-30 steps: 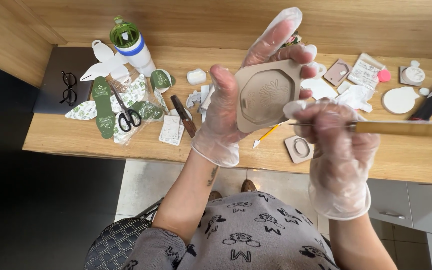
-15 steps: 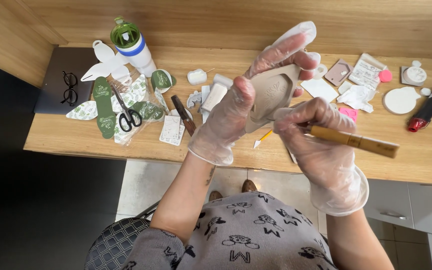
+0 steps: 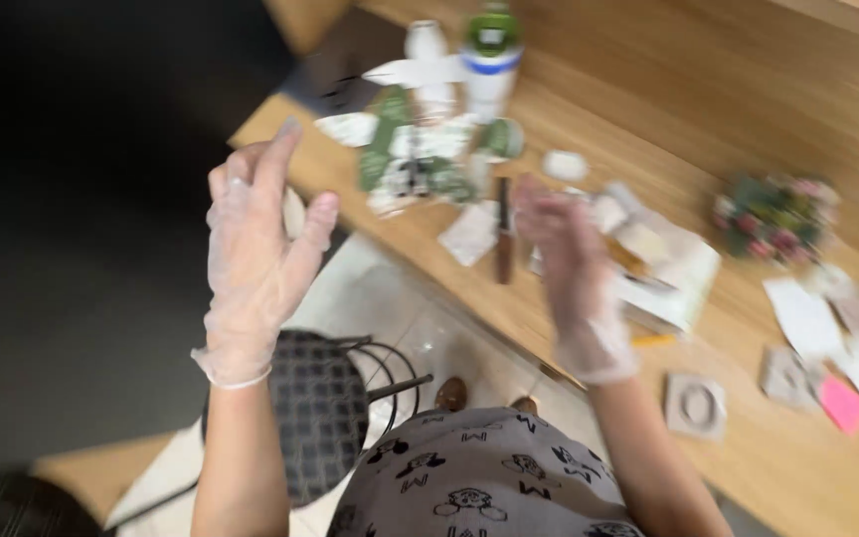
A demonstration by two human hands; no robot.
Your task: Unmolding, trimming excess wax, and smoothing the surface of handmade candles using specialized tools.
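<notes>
The picture is motion-blurred. My left hand (image 3: 256, 254), in a clear glove, is raised off the table's left corner with its fingers spread and nothing in it. Over the front edge of the wooden table (image 3: 768, 467) my gloved right hand (image 3: 567, 261) is also lifted, fingers up, and no tool shows in it. It is nearest a dark-handled knife (image 3: 502, 231) and a pile of pale beige and white pieces (image 3: 666, 270) lying on the table just to its right.
A green-capped white bottle (image 3: 489, 58), green and white cut-outs with scissors (image 3: 408, 177), a bunch of small flowers (image 3: 773, 219), a square mould with a ring (image 3: 695, 406) and a pink note (image 3: 844, 406) lie on the table. A black mesh chair (image 3: 325, 408) stands below.
Both hands have let go: the octagonal beige piece has left my left hand and the brush has left my right. The camera has swung left and my hands have moved apart.
</notes>
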